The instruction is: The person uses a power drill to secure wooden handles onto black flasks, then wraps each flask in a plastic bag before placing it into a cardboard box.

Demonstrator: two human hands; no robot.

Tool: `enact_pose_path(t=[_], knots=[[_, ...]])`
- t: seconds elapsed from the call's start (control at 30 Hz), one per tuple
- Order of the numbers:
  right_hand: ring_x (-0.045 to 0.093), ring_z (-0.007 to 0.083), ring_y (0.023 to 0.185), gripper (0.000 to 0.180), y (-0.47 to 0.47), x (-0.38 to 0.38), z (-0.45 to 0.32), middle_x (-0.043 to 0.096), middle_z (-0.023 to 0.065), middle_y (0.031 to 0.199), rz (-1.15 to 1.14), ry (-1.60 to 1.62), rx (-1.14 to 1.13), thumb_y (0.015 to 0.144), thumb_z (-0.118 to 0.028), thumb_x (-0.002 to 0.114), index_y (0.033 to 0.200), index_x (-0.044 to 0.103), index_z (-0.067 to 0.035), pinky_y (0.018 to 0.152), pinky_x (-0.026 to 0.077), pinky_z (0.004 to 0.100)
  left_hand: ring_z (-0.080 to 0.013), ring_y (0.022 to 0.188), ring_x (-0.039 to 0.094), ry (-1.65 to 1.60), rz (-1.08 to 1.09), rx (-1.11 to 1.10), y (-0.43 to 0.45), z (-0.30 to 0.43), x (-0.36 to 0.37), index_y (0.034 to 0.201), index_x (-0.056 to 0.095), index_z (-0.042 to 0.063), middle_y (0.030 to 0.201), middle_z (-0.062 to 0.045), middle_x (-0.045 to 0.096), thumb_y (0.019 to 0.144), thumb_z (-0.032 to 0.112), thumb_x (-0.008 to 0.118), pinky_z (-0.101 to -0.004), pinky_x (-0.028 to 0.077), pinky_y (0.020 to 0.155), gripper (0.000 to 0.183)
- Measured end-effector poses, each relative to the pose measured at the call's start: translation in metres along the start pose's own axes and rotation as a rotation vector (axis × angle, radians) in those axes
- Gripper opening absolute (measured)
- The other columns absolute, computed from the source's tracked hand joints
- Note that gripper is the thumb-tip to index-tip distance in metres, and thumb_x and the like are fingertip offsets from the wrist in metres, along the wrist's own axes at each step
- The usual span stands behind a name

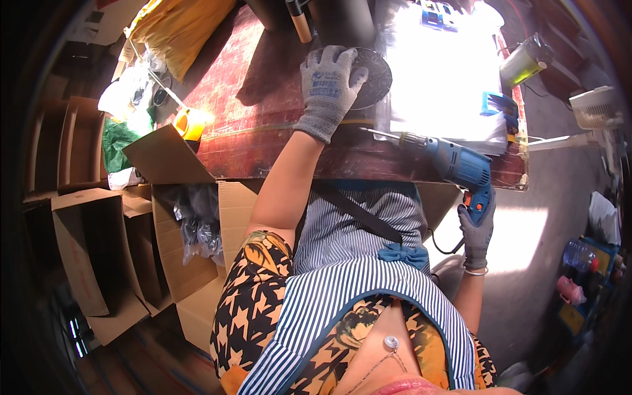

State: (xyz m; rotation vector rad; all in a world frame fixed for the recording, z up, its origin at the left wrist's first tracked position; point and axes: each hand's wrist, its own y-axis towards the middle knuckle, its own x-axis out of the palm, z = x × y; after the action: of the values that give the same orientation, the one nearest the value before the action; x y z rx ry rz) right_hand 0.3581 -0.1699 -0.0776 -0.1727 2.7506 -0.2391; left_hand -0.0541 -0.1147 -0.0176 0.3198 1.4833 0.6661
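Note:
My left hand (328,81), in a grey knitted work glove, lies palm down over the left part of a round dark dish (377,81). Its thumb is spread from the fingers, and nothing shows in the gap. Small thin pieces, too fine to name, are scattered in the dish. A blue corded electric drill (459,160) is gripped by its handle in my gloved right hand (476,232), just off the table's front edge. The drill's long bit (380,132) points left above the red worn tabletop (276,153), a little in front of the dish.
Large dark cylindrical things (343,22) stand behind the dish. Sunlit white sheets (439,84) cover the table's right part, with a blue tool (498,108) at their edge. A yellow tape roll (189,123) sits at left. Open cardboard boxes (98,256) crowd the left floor.

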Motion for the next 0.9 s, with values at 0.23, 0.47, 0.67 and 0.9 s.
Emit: enact_pose_path(t=[0.23, 0.47, 0.67, 0.9], knots=[[0.057, 0.0084, 0.069, 0.082, 0.009, -0.005, 0.039, 0.062, 0.0059, 0.111, 0.051, -0.148, -0.174, 0.085, -0.001, 0.071, 0.156, 0.033, -0.014, 0.057, 0.050, 0.0234, -0.0263, 0.101, 0.064, -0.135, -0.061, -0.022, 0.018, -0.003, 0.010, 0.108, 0.072, 0.019, 0.104, 0.000, 0.069, 0.084, 0.033, 0.077, -0.0444, 0.049, 0.092, 0.028], [0.054, 0.0258, 0.128, 0.084, 0.004, -0.003, 0.009, 0.048, 0.0150, 0.147, -0.004, -0.026, 0.075, 0.080, -0.004, 0.073, 0.155, 0.034, -0.007, 0.104, 0.047, 0.0362, -0.0248, 0.110, 0.059, 0.063, -0.184, 0.166, 0.032, 0.012, 0.021, 0.101, 0.072, 0.022, 0.112, 0.002, 0.066, 0.076, 0.025, 0.082, -0.0411, 0.051, 0.091, 0.028], [0.062, 0.0175, 0.102, 0.084, 0.006, -0.004, 0.016, 0.057, 0.0116, 0.133, 0.016, -0.069, 0.012, 0.080, -0.002, 0.075, 0.154, 0.035, -0.006, 0.081, 0.055, 0.0291, -0.0251, 0.099, 0.062, -0.177, -0.003, 0.172, 0.029, 0.003, 0.022, 0.091, 0.073, 0.020, 0.098, 0.003, 0.068, 0.074, 0.016, 0.081, -0.0384, 0.051, 0.086, 0.019], [0.060, 0.0080, 0.076, 0.080, -0.015, 0.000, -0.005, 0.063, 0.0065, 0.111, -0.059, 0.072, 0.102, 0.082, -0.001, 0.074, 0.153, 0.037, -0.007, 0.059, 0.053, 0.0219, -0.0170, 0.088, 0.067, -1.260, 0.098, -0.673, -0.101, -0.039, -0.032, 0.112, 0.060, 0.002, 0.104, -0.009, 0.069, 0.101, 0.002, 0.058, -0.0322, 0.058, 0.080, 0.011]])
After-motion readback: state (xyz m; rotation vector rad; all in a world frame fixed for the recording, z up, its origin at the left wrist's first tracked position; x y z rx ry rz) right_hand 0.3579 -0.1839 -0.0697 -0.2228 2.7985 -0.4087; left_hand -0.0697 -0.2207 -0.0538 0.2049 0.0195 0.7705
